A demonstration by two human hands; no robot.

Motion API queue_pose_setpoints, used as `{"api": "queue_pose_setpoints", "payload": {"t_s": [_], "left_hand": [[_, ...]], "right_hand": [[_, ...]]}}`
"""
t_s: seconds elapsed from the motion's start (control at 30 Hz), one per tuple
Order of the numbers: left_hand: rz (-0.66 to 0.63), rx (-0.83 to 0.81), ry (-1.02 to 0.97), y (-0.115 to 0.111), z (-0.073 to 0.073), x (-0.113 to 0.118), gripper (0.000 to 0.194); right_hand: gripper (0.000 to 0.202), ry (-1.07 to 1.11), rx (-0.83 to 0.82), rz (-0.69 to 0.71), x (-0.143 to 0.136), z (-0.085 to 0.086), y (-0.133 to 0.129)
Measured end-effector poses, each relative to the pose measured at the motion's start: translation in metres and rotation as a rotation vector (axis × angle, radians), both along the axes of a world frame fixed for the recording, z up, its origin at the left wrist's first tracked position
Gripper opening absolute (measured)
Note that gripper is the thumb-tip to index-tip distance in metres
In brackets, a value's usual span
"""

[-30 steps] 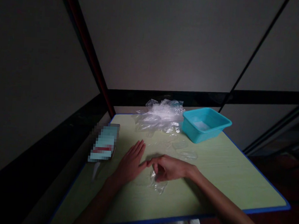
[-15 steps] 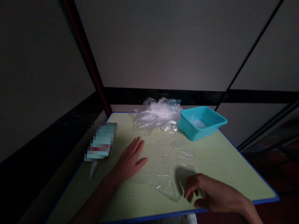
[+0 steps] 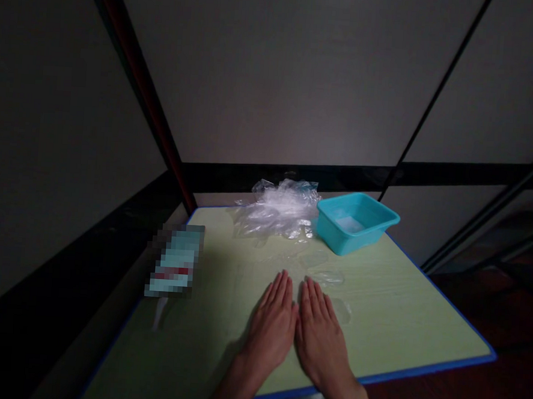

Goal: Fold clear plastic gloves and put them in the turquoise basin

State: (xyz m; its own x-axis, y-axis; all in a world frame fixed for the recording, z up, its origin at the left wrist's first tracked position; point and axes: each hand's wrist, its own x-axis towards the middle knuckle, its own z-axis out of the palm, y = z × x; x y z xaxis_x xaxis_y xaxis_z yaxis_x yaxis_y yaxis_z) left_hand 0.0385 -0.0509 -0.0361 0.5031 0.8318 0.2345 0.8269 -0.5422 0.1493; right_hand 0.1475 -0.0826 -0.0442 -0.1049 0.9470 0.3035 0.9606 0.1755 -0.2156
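A thin, clear disposable plastic glove [image 3: 331, 278] lies spread on the pale green table, its finger shapes showing beyond my right hand. Much of it is hidden under both hands. My left hand [image 3: 271, 323] rests flat on it, palm down, fingers straight and held side by side. Close beside it, my right hand [image 3: 322, 335] lies flat in the same way, with the thumbs almost meeting. Neither hand grips anything.
Crumpled clear plastic [image 3: 277, 209] is heaped at the table's back edge. Right of it stands a turquoise plastic basin [image 3: 343, 240] with something whitish inside. A blurred-out pale green and red item [image 3: 176, 260] is at the left edge. Blue edging [image 3: 432, 364] borders the table [image 3: 404, 316].
My left hand has slid right and nearer to me onto the glove. My right hand has come in from the right, uncurled and flattened next to it.
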Motion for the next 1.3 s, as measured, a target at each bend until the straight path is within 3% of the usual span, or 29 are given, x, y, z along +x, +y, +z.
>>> {"api": "queue_pose_setpoints", "payload": {"t_s": [0.53, 0.9, 1.0, 1.13, 1.2, 1.3], "left_hand": [[0.133, 0.129, 0.086, 0.0, -0.008, -0.061, 0.05], [0.15, 0.203, 0.12, -0.001, -0.012, -0.068, 0.053], [0.155, 0.198, 0.129, 0.0, -0.012, -0.068, 0.054], [0.168, 0.206, 0.133, 0.0, -0.012, -0.067, 0.053], [0.169, 0.215, 0.134, 0.0, -0.013, -0.067, 0.053], [0.166, 0.23, 0.138, 0.0, -0.014, -0.068, 0.053]], "right_hand": [[0.066, -0.037, -0.051, -0.086, 0.014, 0.003, -0.006], [0.069, -0.016, -0.076, -0.105, 0.016, 0.004, -0.008], [0.061, 0.056, -0.088, -0.042, 0.029, 0.011, 0.004], [0.054, 0.047, -0.105, 0.186, 0.052, 0.02, 0.044], [0.054, -0.012, -0.124, 0.278, 0.062, 0.019, 0.064], [0.055, -0.102, -0.128, 0.298, 0.073, 0.013, 0.082]]}}
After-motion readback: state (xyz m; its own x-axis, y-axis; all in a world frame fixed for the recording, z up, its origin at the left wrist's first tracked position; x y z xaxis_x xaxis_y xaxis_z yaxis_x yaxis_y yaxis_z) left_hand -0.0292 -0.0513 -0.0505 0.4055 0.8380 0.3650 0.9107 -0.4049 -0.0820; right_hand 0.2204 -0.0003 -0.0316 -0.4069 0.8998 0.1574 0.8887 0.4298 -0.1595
